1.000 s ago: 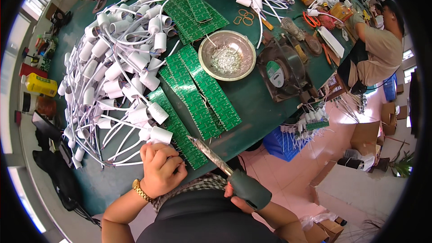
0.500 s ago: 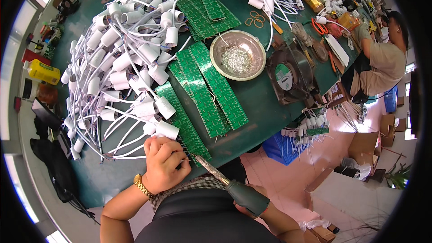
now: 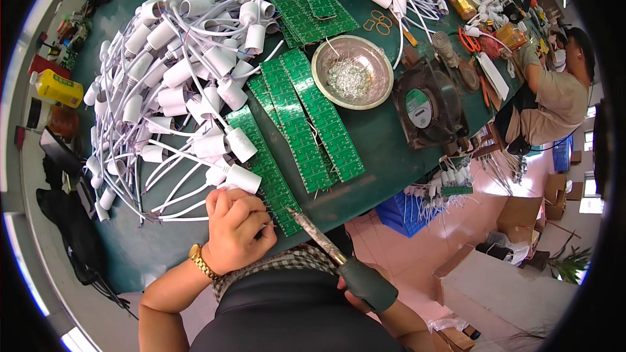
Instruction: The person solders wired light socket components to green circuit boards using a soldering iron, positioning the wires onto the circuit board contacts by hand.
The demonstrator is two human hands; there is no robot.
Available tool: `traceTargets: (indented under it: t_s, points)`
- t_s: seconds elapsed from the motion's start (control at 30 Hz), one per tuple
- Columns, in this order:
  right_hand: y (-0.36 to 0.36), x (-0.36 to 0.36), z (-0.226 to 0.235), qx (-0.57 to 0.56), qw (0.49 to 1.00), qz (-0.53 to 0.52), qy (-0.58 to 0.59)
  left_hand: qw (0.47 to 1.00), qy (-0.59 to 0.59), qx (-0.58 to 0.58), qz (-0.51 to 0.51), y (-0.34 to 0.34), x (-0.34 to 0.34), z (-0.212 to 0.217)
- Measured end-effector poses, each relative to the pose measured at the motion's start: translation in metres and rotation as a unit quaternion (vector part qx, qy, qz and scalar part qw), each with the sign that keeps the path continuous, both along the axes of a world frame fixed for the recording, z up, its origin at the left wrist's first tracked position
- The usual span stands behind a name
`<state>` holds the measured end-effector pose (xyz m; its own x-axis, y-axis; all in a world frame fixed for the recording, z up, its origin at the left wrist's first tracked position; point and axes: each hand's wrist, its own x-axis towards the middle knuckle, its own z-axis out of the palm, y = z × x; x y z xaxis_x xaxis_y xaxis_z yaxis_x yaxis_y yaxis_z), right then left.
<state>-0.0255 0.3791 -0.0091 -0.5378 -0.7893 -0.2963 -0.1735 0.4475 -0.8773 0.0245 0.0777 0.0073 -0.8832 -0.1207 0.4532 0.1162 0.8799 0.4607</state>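
Observation:
My left hand (image 3: 240, 229), with a gold watch on its wrist, is closed in a pinch at the near end of a green circuit board strip (image 3: 264, 163). What its fingertips hold is hidden; a white lamp holder (image 3: 244, 179) lies just beyond the knuckles. My right hand (image 3: 352, 294) grips a soldering iron (image 3: 324, 242) by its dark handle. The iron's tip points up and left, at the strip's right edge, a little apart from my left fingers. More green board strips (image 3: 297, 127) lie to the right of this one.
A big heap of white lamp holders with cables (image 3: 176, 94) covers the left of the table. Beyond the boards stands a metal bowl (image 3: 326, 88) with silvery bits, beside a black fan (image 3: 427, 107). A co-worker (image 3: 557, 98) sits far right. A blue crate (image 3: 398, 215) stands below the table edge.
The soldering iron's tip has moved up and right, away from my left fingertips. My left hand stays pinched near the same end of the strip. The whole view has shifted slightly.

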Motion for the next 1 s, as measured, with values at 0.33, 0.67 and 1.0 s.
traceTargets:
  t_s: [0.33,0.67,1.0]
  points:
    - [-0.019,-0.003,0.015,-0.118,0.988,-0.099,-0.022,1.000,0.004,0.003,-0.004,0.001,0.001,-0.001]
    - [-0.022,-0.004,0.006,-0.201,0.978,-0.055,0.003,0.995,-0.061,-0.002,-0.085,-0.016,0.005,0.008]
    - [-0.018,0.005,0.000,-0.112,0.989,-0.093,-0.012,0.997,-0.034,0.020,-0.061,-0.012,0.004,0.004]
